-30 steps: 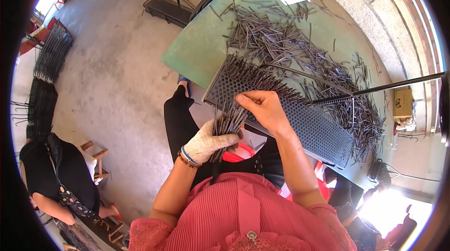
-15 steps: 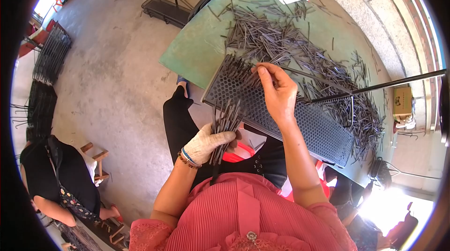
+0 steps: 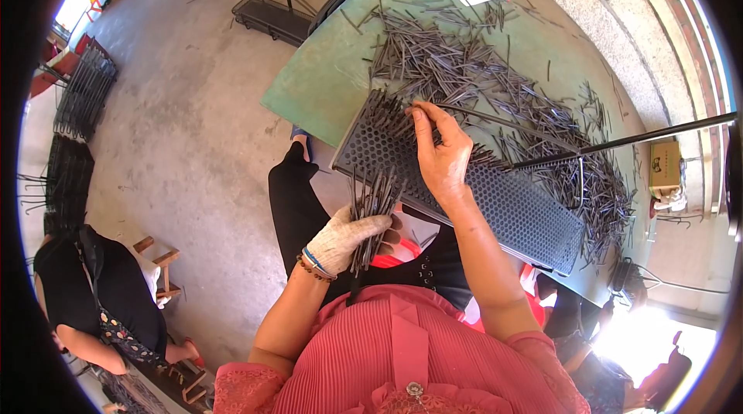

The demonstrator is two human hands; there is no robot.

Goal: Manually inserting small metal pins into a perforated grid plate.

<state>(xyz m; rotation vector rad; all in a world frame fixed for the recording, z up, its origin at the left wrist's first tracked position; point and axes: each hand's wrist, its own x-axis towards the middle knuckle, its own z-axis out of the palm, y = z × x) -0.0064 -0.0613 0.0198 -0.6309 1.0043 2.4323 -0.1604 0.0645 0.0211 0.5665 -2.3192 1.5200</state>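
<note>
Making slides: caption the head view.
White-gloved left hand grips a bundle of thin dark strips; bare right hand is over a black rectangular perforated tray.

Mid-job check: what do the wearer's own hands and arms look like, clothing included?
The left hand wears an off-white fabric glove, with a blue-and-white band and a brown beaded bracelet at the wrist. The right hand is bare. Short coral-red sleeves with lacy patterning leave both forearms uncovered.

Gloved left hand (image 3: 348, 237): curled closed
Bare right hand (image 3: 443, 152): pinching, farther forward
Left forearm (image 3: 291, 309): slanting inward
Right forearm (image 3: 487, 259): likewise
</note>
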